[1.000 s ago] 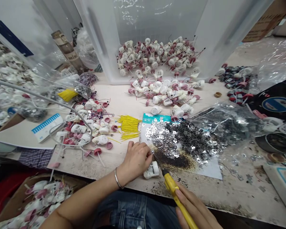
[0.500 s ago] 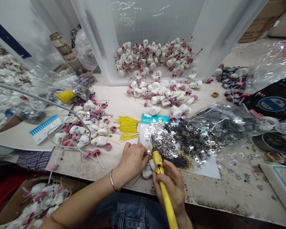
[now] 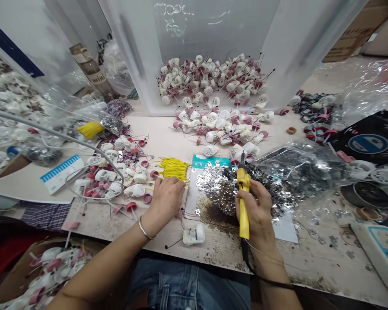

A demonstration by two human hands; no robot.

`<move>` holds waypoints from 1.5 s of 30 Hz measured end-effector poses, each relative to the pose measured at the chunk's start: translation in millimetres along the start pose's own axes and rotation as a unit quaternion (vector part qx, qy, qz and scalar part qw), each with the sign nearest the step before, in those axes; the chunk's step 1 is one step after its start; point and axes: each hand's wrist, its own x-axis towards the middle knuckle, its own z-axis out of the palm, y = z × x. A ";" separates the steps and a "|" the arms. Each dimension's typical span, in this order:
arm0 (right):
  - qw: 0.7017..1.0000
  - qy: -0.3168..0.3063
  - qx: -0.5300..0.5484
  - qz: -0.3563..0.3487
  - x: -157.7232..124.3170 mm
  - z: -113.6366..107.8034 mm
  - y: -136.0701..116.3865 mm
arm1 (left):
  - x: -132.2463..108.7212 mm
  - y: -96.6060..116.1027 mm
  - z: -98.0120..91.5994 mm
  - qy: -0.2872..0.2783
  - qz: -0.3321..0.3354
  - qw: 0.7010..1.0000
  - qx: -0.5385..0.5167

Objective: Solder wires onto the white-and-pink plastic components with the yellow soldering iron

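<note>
My right hand [image 3: 257, 206] grips a yellow soldering iron [image 3: 243, 202] with a black cord, its dark tip pointing away over the metal pieces. My left hand [image 3: 166, 196] lies at the near edge of a bundle of yellow wires [image 3: 173, 168]. Its fingers curl downward, and what they pinch, if anything, is hidden. Between my hands, near the table's front edge, a white plastic housing [image 3: 194, 235] rests with thin wires attached, touched by neither hand. Small shiny metal pieces [image 3: 213, 183] and darker ones are heaped beyond it on a sheet.
A translucent bin [image 3: 142, 82] on its side holds many white and pink parts, some spilling forward. More parts [image 3: 106, 176] and a wire stand are at left. A plastic bag [image 3: 310, 163] and a white-blue device [image 3: 380, 254] sit at right. A carton of parts [image 3: 51, 275] stands lower left.
My left hand has let go of the white housing and moved left and away to the yellow wires. My right hand has lifted the soldering iron off to the right. The housing now lies alone.
</note>
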 end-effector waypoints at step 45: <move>0.993 0.109 0.040 0.023 -68.3 -39.3 -22.3 | 29.9 60.2 3.7 -0.015 0.401 0.914 0.056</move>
